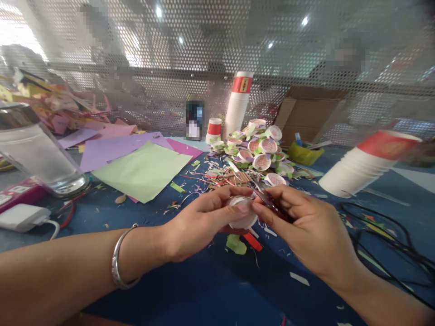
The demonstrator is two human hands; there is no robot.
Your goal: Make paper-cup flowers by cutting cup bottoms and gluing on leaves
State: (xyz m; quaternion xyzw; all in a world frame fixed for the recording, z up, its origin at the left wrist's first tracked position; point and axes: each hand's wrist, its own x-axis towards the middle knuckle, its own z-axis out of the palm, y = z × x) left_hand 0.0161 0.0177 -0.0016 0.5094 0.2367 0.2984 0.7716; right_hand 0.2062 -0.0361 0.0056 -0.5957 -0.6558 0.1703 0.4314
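My left hand (199, 219) is closed around a small white paper cup piece (244, 221), its round bottom turned towards me and my thumb resting on it. Close beside its right rim, my right hand (311, 228) grips a pair of dark scissors (272, 203); their blades point up and left, and the fingers partly hide the handles. Below the cup piece lie a green paper scrap (237, 244) and a red strip (253, 242). Just beyond both hands is a pile of cut cup bottoms (261, 154) with green and purple tabs, amid paper trimmings.
Coloured paper sheets (142, 172) and a glass of water (44, 154) are on the left, near a white charger (25, 217). Stacked paper cups stand behind (237, 108) and lean at right (367, 163). Black cables (384, 244) coil at right. A perforated metal screen (217, 50) closes the back.
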